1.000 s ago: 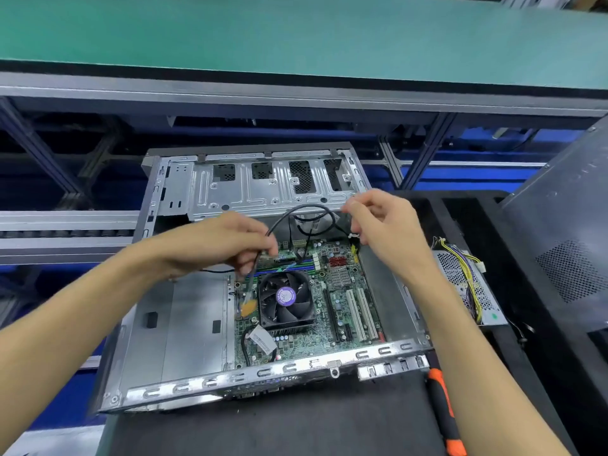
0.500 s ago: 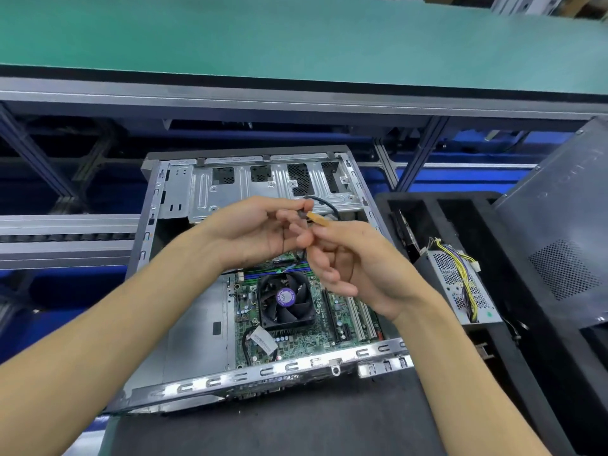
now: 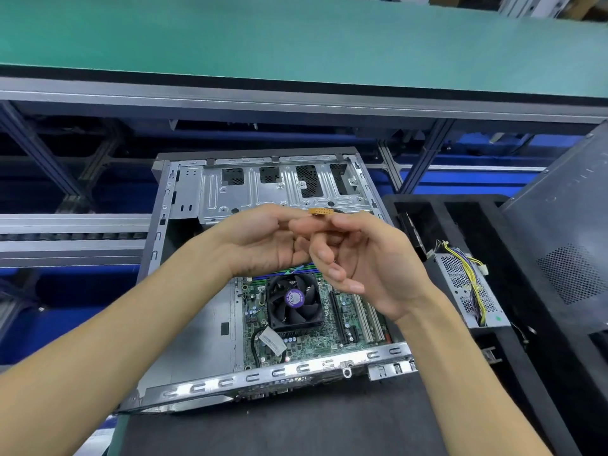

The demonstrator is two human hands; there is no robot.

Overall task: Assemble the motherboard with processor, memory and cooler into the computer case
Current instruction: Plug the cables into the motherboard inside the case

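Both hands meet above the open metal case (image 3: 184, 258). The left hand (image 3: 263, 241) and right hand (image 3: 365, 264) together pinch a small orange plug (image 3: 321, 211) at their fingertips, other fingers loosely curled. Below, the green board (image 3: 329, 343) lies flat inside the case, its black ribbed fan (image 3: 294, 299) in the middle. A perforated metal box with yellow wires (image 3: 467, 284) sits in black foam to the right.

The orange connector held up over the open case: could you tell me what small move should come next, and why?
Probably lower the orange connector toward the motherboard and line it up with a header. Both hands hold it raised above the fan cooler, unplugged; which header fits cannot be told.
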